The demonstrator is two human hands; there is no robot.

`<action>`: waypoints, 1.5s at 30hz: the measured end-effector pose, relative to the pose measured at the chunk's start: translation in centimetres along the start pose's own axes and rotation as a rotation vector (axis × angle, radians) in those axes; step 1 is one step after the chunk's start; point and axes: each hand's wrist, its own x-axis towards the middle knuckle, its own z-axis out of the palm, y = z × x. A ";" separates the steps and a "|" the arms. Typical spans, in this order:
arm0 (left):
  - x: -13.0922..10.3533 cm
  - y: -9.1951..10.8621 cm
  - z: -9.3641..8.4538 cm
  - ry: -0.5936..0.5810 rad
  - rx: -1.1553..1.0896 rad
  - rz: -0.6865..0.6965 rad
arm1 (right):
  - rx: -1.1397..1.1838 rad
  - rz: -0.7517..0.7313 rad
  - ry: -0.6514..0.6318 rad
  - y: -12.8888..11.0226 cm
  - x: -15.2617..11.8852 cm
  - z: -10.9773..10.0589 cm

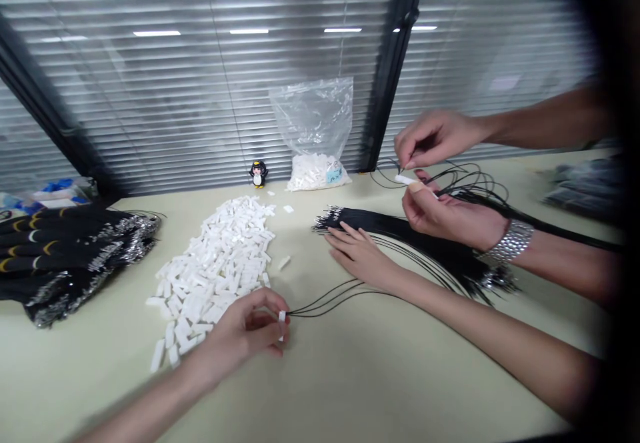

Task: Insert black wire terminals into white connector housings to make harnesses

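Observation:
My left hand (253, 323) pinches a small white connector housing (283, 325) between thumb and fingers, above the table. A few thin black wires (325, 299) run from the housing toward the right and pass by my right forearm. Palm down, my right hand (359, 251) rests at the near edge of a bundle of black wires (395, 224), its fingers spread near the silvery terminal ends (327, 218). Whether its fingertips pick out a single wire I cannot tell. Left of the hands spreads a big pile of white connector housings (220, 256), with a stray housing (285, 262) beside it.
At right, a co-worker's hands (435, 209) hold another white housing (404, 179) and black wires. Behind stand a clear bag of white housings (313, 173) and a penguin figurine (259, 174). Tied black wire bundles (60, 249) lie at far left, before window blinds (175, 96).

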 end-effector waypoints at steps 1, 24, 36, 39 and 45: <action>0.0 0.0 0.0 -0.003 0.000 0.000 | -0.004 0.000 -0.004 0.0 0.0 0.0; 0.1 0.0 0.0 -0.013 -0.008 0.022 | -0.188 -0.225 0.164 -1.1 -0.5 -0.8; 0.3 0.0 0.0 -0.020 -0.006 0.020 | -0.250 -0.202 0.165 -1.6 -0.7 -1.5; 0.3 0.0 0.0 -0.020 -0.006 0.021 | -0.242 -0.203 0.154 -1.5 -0.7 -1.6; 0.2 -0.2 -0.1 -0.019 -0.003 0.026 | -0.222 -0.199 0.149 -1.6 -0.6 -1.4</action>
